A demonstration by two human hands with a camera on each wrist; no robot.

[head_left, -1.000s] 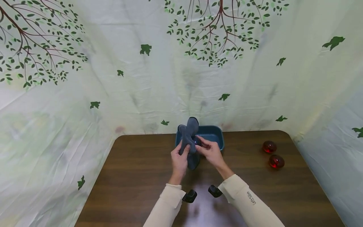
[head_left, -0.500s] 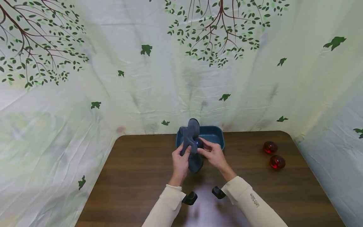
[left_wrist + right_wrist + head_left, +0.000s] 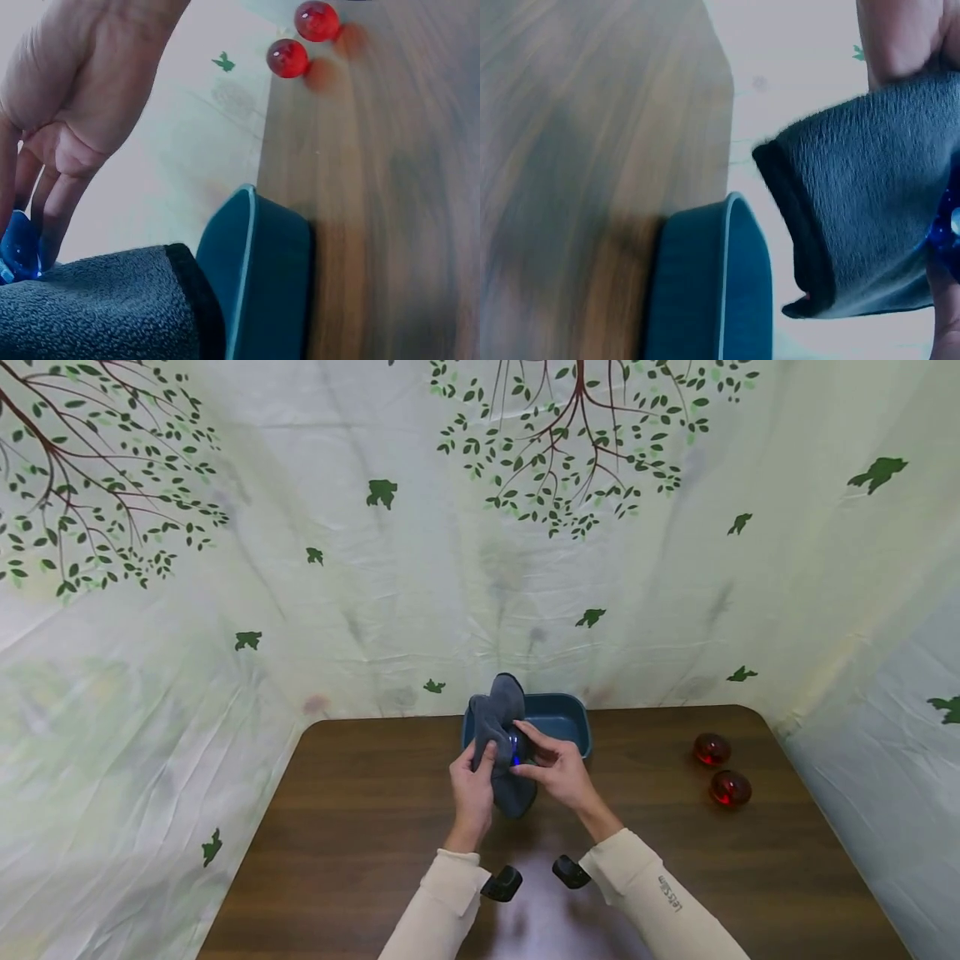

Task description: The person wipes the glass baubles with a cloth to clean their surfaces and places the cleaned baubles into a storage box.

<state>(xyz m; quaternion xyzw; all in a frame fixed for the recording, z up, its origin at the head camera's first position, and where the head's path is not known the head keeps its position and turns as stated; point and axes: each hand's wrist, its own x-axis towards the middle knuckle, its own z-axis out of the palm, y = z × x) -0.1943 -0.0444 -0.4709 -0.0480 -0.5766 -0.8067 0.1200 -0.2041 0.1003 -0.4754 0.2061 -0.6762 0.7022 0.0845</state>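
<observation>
Left hand: my left hand (image 3: 472, 781) grips the grey cloth (image 3: 501, 735), fingers curled around its left side, above the table's (image 3: 360, 827) middle.
Cloth: it stands up between both hands, near the table's back edge, its top in front of the tub.
Blue ball: a small blue ball (image 3: 516, 750) sits against the cloth.
Right hand: my right hand (image 3: 558, 772) pinches that ball with thumb and fingers.
Tub: a teal tub (image 3: 566, 718) sits at the back edge.
Red balls: two red balls (image 3: 712, 748) lie near the back right corner.
</observation>
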